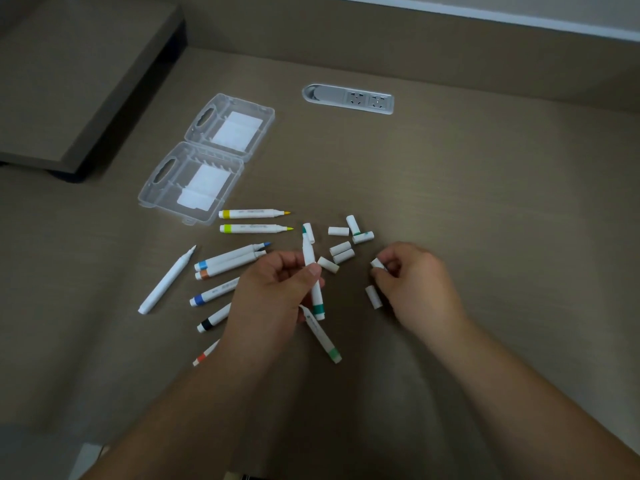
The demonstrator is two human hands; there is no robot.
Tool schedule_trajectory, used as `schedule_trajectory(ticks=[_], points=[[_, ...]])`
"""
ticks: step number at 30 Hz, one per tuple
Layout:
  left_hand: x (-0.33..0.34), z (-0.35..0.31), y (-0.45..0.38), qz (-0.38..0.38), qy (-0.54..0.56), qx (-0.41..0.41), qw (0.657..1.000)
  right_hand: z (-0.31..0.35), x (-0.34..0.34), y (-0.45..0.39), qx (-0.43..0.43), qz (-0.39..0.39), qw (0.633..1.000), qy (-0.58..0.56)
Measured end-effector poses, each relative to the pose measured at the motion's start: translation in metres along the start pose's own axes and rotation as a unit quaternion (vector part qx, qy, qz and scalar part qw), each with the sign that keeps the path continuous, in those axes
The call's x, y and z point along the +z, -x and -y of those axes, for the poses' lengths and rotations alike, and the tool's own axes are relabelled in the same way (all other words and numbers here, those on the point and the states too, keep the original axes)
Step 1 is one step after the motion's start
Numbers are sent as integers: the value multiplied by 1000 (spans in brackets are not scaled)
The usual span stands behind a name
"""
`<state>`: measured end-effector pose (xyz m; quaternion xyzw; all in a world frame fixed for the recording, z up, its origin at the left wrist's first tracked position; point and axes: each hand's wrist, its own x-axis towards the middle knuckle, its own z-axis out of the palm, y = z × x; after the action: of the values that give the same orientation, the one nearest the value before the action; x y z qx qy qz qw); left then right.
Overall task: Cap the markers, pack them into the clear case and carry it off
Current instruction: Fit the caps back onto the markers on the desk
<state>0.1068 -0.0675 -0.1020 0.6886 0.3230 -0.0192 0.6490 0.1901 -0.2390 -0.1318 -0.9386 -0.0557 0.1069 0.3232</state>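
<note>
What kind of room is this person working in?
Probably an office or study desk: a brown desktop with a built-in socket panel, a raised shelf at the left, and markers beside a clear case.

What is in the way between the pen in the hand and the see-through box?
Nothing blocks it from above: the clear case lies open. On the table, two yellow-banded markers lie between the case and the green-banded marker that the left hand holds, so lifting over them works.

Matt brown table [450, 202] with a fine grain, clear shiny plastic case [207, 157], smooth white plastic markers [254, 213], smooth white plastic caps [338, 231]
</note>
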Motion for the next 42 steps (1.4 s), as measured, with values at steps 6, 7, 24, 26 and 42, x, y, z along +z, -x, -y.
schedule_trajectory(ticks=[6, 7, 24, 26, 42], points=[[3, -5, -5, 4, 4, -8, 1000, 5, -12, 34, -66, 48, 984, -159], [4, -6, -6, 5, 4, -7, 1000, 6, -12, 36, -65, 48, 982, -170], [-5, -2, -3, -4, 10, -3, 1000, -4, 1, 8, -107, -77, 987, 88], [-7, -1, -1, -9, 17, -4, 1000, 10, 6, 6, -159, -78, 981, 80], [-18, 6, 1, -27, 35, -11, 999, 48, 17, 19, 24, 40, 994, -100]])
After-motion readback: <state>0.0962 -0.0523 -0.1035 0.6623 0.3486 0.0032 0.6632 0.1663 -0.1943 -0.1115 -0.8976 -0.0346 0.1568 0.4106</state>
